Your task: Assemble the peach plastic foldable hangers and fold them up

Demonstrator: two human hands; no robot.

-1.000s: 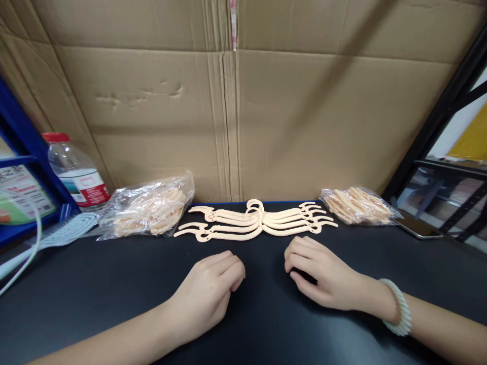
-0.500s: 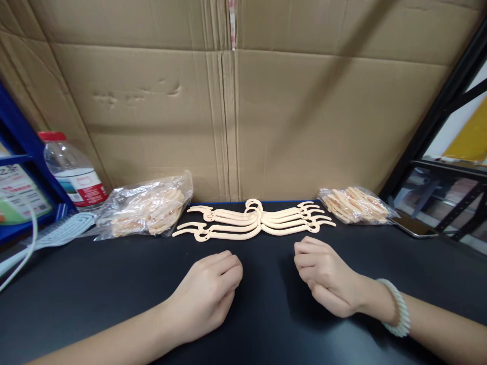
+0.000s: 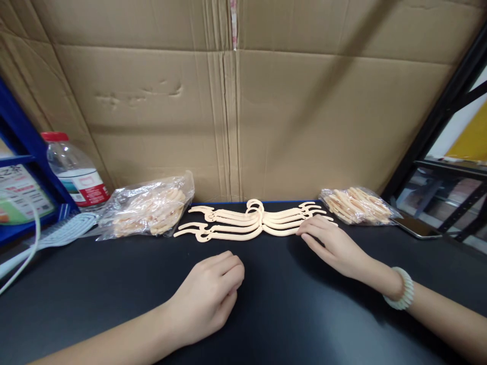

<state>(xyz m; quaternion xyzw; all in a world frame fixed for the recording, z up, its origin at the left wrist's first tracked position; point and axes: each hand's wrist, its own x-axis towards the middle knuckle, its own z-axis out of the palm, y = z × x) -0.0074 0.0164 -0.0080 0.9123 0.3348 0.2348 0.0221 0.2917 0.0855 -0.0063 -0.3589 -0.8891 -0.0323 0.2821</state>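
Several beige folding clothes hangers lie overlapped in a stack at the back of the black table, their hooks pointing away. My right hand is over the stack's right end, its fingers stretched forward and partly covering the lowest hanger's arm. Whether the fingertips touch it I cannot tell. My left hand rests on the table in front of the hangers, curled into a loose fist with nothing visible in it.
Clear plastic bags of more hangers lie to the left and right. A phone sits by the black rack. On the left are a red-capped bottle, a hairbrush and a white cable. A cardboard wall stands behind.
My right hand has moved forward from the table to the right end of the hangers, and its fist has loosened. My left hand has stayed in place.
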